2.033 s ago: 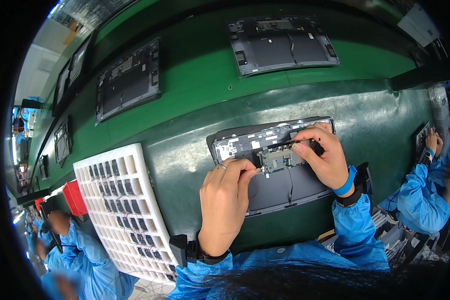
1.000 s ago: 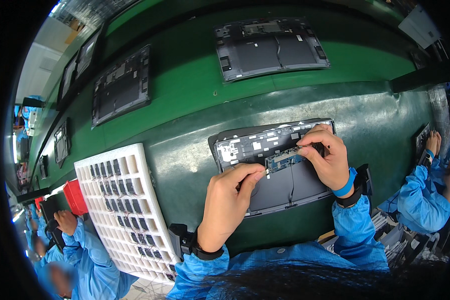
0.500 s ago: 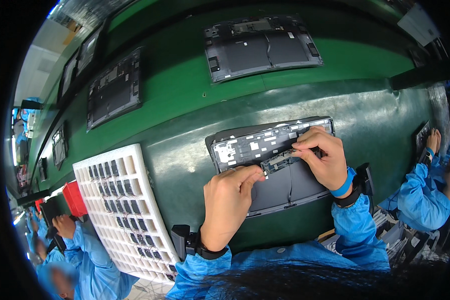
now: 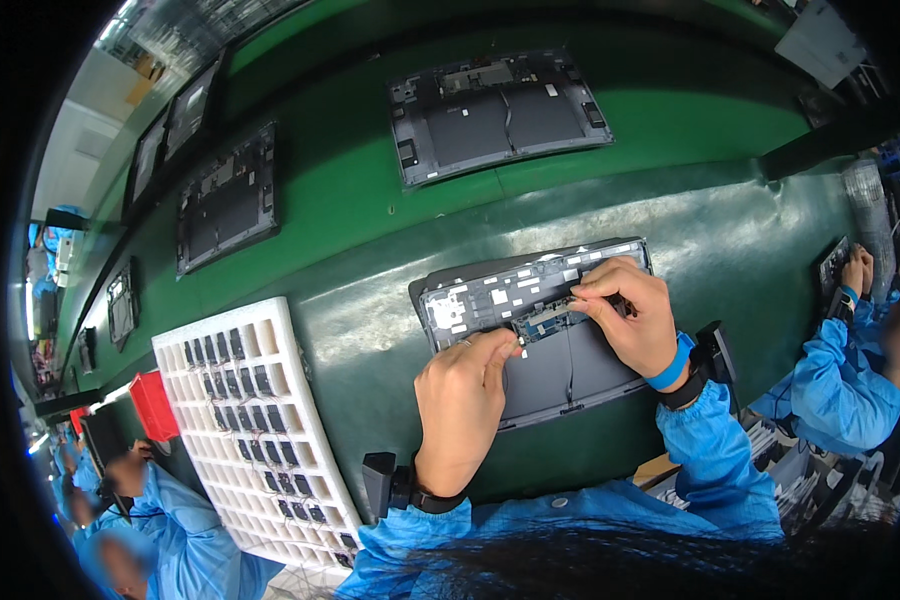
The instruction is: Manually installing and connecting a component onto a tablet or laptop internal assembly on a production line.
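Stickers on the open chassis: small white rectangular labels point(image 4: 497, 297) dot the upper strip of the grey laptop base point(image 4: 550, 375) lying on the green belt; their print is too small to tell.
Sticker on the far chassis: a tiny white label point(image 4: 550, 90) sits near the top edge of the grey laptop base point(image 4: 495, 115) further up the belt.
Sign: a pale, tilted rectangular card point(image 4: 822, 40) stands at the upper right corner.
Screens: none visible.

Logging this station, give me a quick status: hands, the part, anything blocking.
Left hand and right hand both pinch the small circuit board inside the open laptop base. Board over its slot. White parts tray sits left, apart; nothing blocking.
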`<state>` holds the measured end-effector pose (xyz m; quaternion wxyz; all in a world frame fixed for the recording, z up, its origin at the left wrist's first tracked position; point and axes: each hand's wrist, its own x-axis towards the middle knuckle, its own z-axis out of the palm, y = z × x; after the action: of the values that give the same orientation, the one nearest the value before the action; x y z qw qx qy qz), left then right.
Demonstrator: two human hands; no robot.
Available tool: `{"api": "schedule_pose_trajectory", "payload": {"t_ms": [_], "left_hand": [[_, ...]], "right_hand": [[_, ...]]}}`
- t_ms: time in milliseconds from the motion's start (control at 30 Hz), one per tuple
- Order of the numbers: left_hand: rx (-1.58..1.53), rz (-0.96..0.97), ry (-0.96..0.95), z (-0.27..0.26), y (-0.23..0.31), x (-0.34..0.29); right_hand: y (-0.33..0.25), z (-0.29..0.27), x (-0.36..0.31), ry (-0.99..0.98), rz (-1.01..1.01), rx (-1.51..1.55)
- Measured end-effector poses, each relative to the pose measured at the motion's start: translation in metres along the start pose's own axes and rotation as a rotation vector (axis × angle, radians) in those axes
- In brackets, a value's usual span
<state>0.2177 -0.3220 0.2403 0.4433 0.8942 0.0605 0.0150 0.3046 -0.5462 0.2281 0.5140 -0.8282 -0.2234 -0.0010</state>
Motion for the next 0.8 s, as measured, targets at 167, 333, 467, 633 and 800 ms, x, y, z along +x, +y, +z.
{"api": "schedule_pose_trajectory", "payload": {"t_ms": [167,333,467,633,800], "left_hand": [[-0.281,-0.021,0.098,-0.007,0.010,-0.004],[-0.310,0.022,0.082,0.009,0.006,-0.008],[-0.266,0.093,0.196,0.022,0.002,-0.006],[-0.006,0.191,0.246,0.019,0.003,0.006],[0.090,0.138,0.212,0.012,-0.008,0.016]], "right_hand": [[-0.011,-0.008,-0.003,-0.025,-0.166,-0.085],[-0.032,0.004,-0.018,0.159,0.056,-0.050],[-0.017,-0.002,-0.042,0.152,0.225,-0.224],[-0.013,-0.007,-0.039,0.184,0.124,-0.303],[-0.021,-0.010,-0.032,0.073,0.104,-0.291]]}}
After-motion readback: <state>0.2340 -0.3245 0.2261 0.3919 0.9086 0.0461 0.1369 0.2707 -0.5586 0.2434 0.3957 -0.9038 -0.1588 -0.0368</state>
